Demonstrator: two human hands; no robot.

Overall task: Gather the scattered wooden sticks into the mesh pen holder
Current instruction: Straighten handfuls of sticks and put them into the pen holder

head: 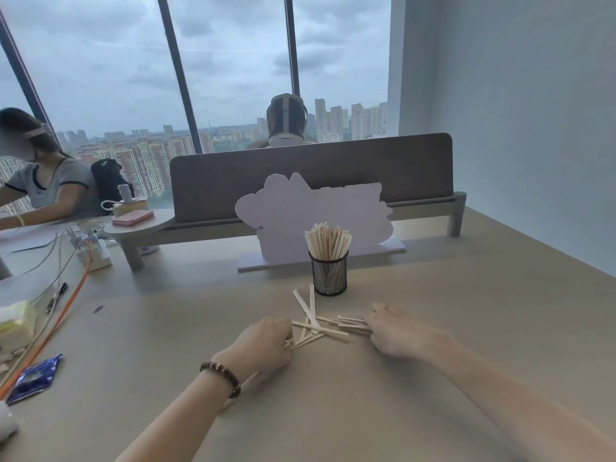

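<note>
Left hand [263,345] fingers curl round a few wooden sticks, their tips poking out toward the loose pile; a beaded bracelet [221,375] sits on that wrist. Right hand [396,331] fingers curl over the ends of several sticks on the opposite side, gripping them against the surface [466,311]. Between the two hands lie the scattered wooden sticks [316,323], crossed over one another, a couple angled up toward the holder. Just behind them stands the black mesh pen holder [329,273], upright, already packed with sticks fanning out the top. Behind it, a pale cut-out board [300,211]; far left, an orange cable [71,305] and a blue wrapper [35,378]
</note>
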